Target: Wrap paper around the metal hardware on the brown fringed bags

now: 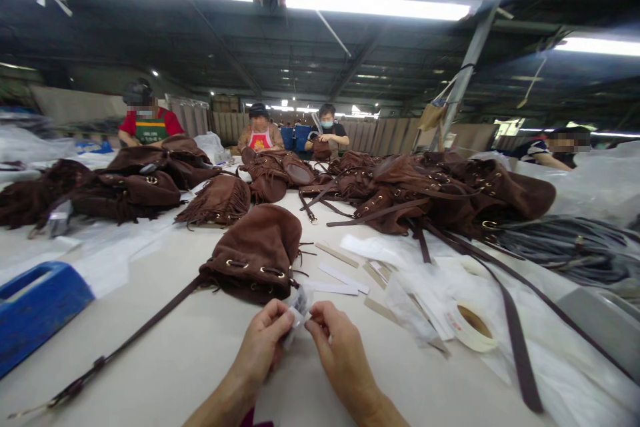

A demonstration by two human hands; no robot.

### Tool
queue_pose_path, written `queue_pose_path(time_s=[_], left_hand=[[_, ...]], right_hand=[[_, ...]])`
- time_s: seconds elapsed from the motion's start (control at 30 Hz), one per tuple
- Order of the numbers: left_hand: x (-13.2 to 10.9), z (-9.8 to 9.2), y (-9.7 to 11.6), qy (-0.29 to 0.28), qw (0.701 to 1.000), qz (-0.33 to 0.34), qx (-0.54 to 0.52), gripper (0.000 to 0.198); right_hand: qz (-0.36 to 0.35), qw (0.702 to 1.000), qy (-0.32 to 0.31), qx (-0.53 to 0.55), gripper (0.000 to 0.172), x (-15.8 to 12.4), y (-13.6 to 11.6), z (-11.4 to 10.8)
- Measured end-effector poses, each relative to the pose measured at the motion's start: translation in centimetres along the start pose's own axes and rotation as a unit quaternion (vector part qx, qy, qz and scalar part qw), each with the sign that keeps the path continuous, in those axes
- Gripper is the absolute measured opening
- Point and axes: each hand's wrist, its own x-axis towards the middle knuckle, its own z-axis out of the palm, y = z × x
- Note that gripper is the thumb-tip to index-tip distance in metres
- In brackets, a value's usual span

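My left hand (265,340) and my right hand (340,347) meet over the near edge of the table, both pinching a small clear plastic packet (300,303) between their fingertips. Just beyond them lies a brown suede drawstring bag (257,250) with metal eyelets and fringe. Its long brown strap (130,340) trails off to the near left.
A roll of white tape (473,327) and loose paper strips (345,277) lie to the right among clear plastic bags. A blue bin (35,307) sits at the left. Heaps of brown bags (425,193) cover the far table (190,360), where several other people work.
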Motion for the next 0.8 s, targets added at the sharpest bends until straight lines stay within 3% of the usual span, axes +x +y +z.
queue_pose_path(time_s=[0.13,0.33,0.47,0.63,0.8], left_hand=[[-0.3,0.0,0.4,0.008,1.000,-0.019,-0.016,0.048],[-0.1,-0.3,0.4,0.016,0.998,-0.026,-0.046,0.050],[0.0,-0.1,0.1,0.013,0.999,-0.006,-0.036,0.048],[0.1,0.1,0.0,0.006,1.000,0.007,-0.018,0.047],[0.4,0.3,-0.4,-0.020,0.999,0.029,-0.010,0.052]], right_hand=[[-0.033,0.999,0.024,-0.028,0.013,-0.2,0.1,0.4],[0.074,0.986,-0.039,0.143,0.015,0.1,-1.2,-0.4],[0.059,0.989,-0.050,0.128,0.013,0.3,-1.4,-1.2],[0.066,0.991,-0.035,0.106,0.014,0.8,-1.2,-0.1],[0.094,0.981,-0.016,0.168,0.015,1.2,-1.6,1.0]])
